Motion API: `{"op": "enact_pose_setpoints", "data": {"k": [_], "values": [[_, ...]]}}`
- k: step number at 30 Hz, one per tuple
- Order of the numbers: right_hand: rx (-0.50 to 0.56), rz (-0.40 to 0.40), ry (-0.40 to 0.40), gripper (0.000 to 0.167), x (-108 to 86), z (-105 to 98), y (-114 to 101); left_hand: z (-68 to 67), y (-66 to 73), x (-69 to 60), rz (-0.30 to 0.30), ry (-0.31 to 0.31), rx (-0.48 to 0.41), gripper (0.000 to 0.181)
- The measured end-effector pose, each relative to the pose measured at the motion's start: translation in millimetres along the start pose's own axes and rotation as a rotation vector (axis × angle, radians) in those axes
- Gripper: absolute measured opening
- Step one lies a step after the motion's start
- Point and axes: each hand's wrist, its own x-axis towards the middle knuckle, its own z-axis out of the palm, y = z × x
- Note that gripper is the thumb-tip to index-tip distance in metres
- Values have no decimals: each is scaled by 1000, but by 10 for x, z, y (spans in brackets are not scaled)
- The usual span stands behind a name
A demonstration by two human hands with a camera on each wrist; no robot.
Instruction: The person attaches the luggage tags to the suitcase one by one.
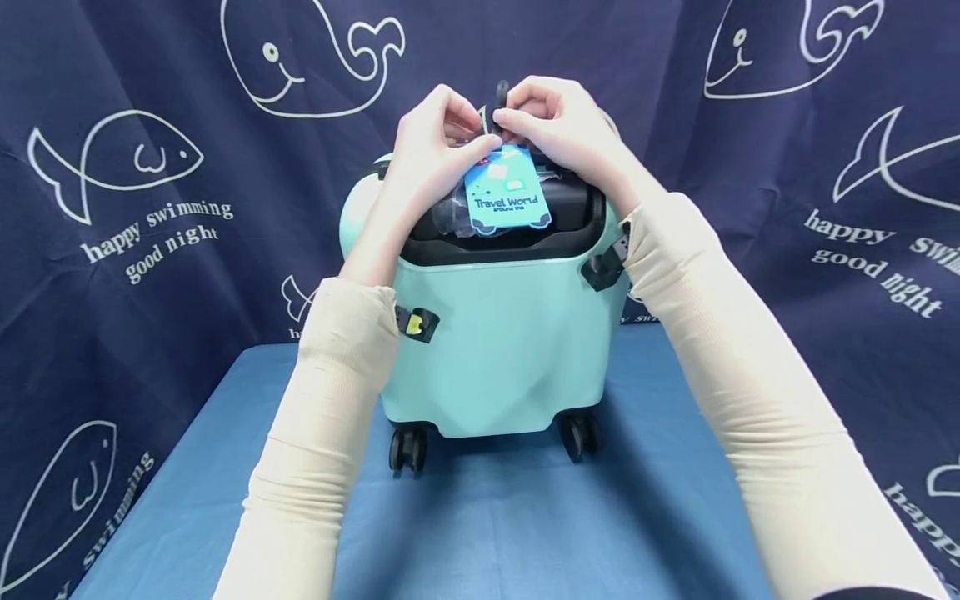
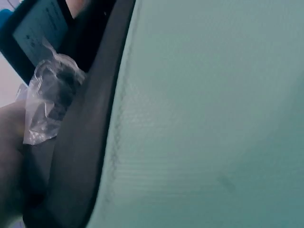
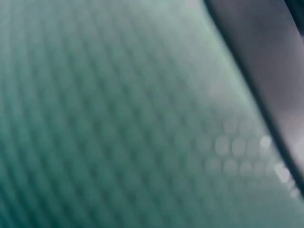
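A mint-green suitcase (image 1: pixel 502 350) stands upright on its black wheels, its black top panel facing up. Over its top handle hangs a blue luggage tag (image 1: pixel 507 196) printed "Travel World". My left hand (image 1: pixel 442 142) pinches at the tag's upper end, the thumb at its top edge. With thumb and fingers my right hand (image 1: pixel 558 125) pinches the tag's black strap (image 1: pixel 502 93), whose end sticks up between both hands. Exactly how the strap runs round the handle is hidden by the fingers. In the left wrist view, clear plastic wrap (image 2: pixel 52 99) crumples beside the black panel.
The suitcase stands on a blue cloth-covered table (image 1: pixel 480 525). Behind and at both sides hangs a dark blue curtain (image 1: pixel 150 317) with white whale and fish drawings. Each wrist carries a small black strapped camera (image 1: pixel 603 268). The right wrist view shows mostly the blurred green shell (image 3: pixel 109 114).
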Motion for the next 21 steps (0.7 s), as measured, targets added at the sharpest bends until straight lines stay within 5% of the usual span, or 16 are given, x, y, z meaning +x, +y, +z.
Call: {"op": "enact_pose_setpoints", "data": {"k": [2,5,7,9,13,21], "values": [[36,-10,-5,13,13,5,5,-7,6,-62,122,74,-8,23],[55,-10,-11,13,14,3,5,-1,-28,-210,393,153,-32,18],[30,-5,-16,15,7,9,4,9,-75,-348,554,145,-20,21],[2,2,-24,17,-3,19,3,17,-128,-486,654,102,28,33],[-71,7,-25,19,-17,3,-2,27,-172,-639,700,33,131,54],[-60,4,-34,17,-6,-4,-25,14,-166,-617,719,96,13,20]]}}
